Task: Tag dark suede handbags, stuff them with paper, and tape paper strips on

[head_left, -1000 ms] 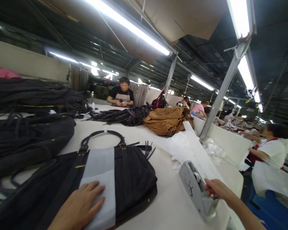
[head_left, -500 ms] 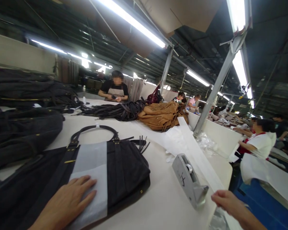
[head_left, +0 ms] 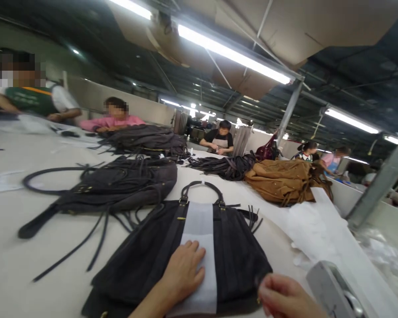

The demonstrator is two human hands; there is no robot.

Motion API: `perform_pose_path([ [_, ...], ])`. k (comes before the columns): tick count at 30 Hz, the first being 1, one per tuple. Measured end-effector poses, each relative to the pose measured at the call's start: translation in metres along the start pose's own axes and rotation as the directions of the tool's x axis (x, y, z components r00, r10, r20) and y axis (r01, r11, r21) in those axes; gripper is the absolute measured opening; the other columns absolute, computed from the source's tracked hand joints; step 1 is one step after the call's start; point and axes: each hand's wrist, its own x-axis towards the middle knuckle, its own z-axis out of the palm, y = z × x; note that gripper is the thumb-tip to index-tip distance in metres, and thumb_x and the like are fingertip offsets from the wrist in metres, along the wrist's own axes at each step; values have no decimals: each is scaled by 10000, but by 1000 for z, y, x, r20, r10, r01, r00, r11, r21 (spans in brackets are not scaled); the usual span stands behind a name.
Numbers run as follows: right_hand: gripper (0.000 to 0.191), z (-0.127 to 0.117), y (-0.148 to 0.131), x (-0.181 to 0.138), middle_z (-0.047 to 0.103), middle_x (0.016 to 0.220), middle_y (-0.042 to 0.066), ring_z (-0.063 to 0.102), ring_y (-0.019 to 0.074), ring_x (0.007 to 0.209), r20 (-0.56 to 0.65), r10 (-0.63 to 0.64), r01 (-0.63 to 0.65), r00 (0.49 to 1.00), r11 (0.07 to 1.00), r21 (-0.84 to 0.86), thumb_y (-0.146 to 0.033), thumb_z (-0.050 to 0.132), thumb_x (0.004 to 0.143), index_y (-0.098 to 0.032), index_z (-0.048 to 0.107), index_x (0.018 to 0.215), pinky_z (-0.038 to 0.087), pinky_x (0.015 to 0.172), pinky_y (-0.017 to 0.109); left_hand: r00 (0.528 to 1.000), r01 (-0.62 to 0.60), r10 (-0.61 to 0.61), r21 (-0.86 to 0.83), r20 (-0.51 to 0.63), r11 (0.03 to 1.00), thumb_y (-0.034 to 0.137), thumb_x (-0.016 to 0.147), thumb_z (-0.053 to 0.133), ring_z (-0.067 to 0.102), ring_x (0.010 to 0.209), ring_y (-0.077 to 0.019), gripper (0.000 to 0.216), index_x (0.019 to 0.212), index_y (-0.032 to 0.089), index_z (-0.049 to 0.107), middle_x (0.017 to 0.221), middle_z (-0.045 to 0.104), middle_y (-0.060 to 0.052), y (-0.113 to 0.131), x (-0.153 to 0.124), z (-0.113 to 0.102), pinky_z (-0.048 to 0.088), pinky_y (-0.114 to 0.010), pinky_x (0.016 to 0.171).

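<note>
A black handbag (head_left: 242,251) lies on the white table, its looped handle (head_left: 202,184) pointing away from me. A strip of whitish translucent paper (head_left: 200,221) runs down the middle of its front. My left hand (head_left: 185,267) rests flat on that paper with the fingers stretched out. My right hand (head_left: 283,295) is at the bag's lower right corner, its fingers pinched together. Anything between those fingers is too small or blurred to make out. Right of that hand stands a grey tape dispenser (head_left: 331,287), partly cut off by the frame's edge.
Left of the bag lies another dark bag (head_left: 119,185) with loose straps, and a dark pile (head_left: 146,139) behind it. Brown bags (head_left: 278,179), black straps (head_left: 223,165) and white paper sheets (head_left: 321,234) lie farther back. Several people work around the table; a metal post (head_left: 378,185) rises at right.
The view has swung left, bringing two more people into sight. My right hand has gone from beside the dispenser to the bag's right corner. My left hand stays on the paper.
</note>
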Motion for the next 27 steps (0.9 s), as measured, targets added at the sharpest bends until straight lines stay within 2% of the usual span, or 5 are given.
perform_pose_path([
  [4, 340, 55, -40, 97, 603, 680, -12, 354, 40, 480, -5, -113, 112, 994, 973, 201, -482, 683, 698, -167, 581, 775, 221, 443, 200, 999, 30, -31, -38, -37, 999, 339, 835, 517, 451, 1227, -327, 416, 1219, 192, 576, 1298, 528, -146, -3, -9, 15, 339, -486, 1063],
  [10, 307, 72, -17, 191, 599, 678, -2, 331, 40, 447, -133, -76, 92, 988, 989, 114, -437, 643, 670, -157, 578, 777, 167, 404, 194, 998, 52, -56, -94, -42, 994, 454, 851, 517, 365, 1315, -327, 537, 1329, 211, 497, 1416, 450, -126, -11, -12, 44, 251, -496, 1132],
  [16, 266, 69, 1, 203, 589, 644, -10, 336, 51, 459, -135, -137, 145, 981, 988, 48, -429, 605, 725, -166, 606, 767, 149, 412, 206, 999, 49, -49, -92, 8, 995, 377, 853, 497, 345, 1330, -335, 668, 1474, 257, 282, 1453, 399, -140, -1, -6, 33, 271, -537, 1106],
  [22, 219, 71, 4, 210, 590, 612, -9, 367, 65, 485, -121, -224, 227, 967, 974, 10, -383, 605, 740, -164, 603, 730, 207, 439, 219, 997, 61, -57, -80, 57, 995, 411, 854, 493, 345, 1331, -358, 584, 1411, 260, 406, 1445, 395, -165, 7, -1, 24, 277, -556, 1089],
  [27, 235, 69, 6, 211, 583, 632, -16, 331, 56, 455, -101, -196, 201, 975, 979, 41, -407, 589, 753, -172, 583, 762, 161, 407, 214, 996, 56, -53, -48, 70, 997, 388, 876, 463, 329, 1339, -356, 550, 1401, 229, 420, 1451, 385, -171, 9, 0, 26, 272, -566, 1089],
])
